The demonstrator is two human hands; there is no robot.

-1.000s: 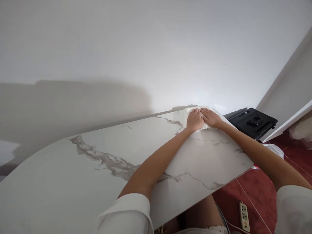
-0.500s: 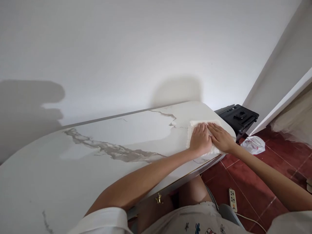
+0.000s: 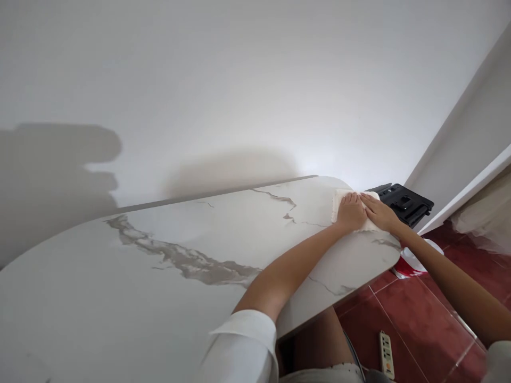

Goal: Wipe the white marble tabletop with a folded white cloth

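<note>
A cream-white cloth [image 3: 337, 207] lies flat near the far right end of the marble-patterned tabletop [image 3: 191, 244]. My left hand [image 3: 352, 213] presses down on it with the palm, fingers stretched forward. Right beside it, my right hand [image 3: 379, 213] also rests flat on the cloth, its fingers pointing left and meeting the left hand. Both hands are open and push on the cloth from above rather than grasping it. Some of the cloth is hidden under them.
A white wall [image 3: 239, 96] runs behind the tabletop. Past its right end stands a black case [image 3: 411, 202]. On the red tiled floor [image 3: 403, 308] are a white plastic bag [image 3: 417, 259] and a power strip [image 3: 386, 354]. Pale fabric [image 3: 485, 213] hangs at the far right.
Both hands and the cloth have slid away from me and to the right, closer to the rounded far end. My left arm reaches further forward, and the view has shifted slightly.
</note>
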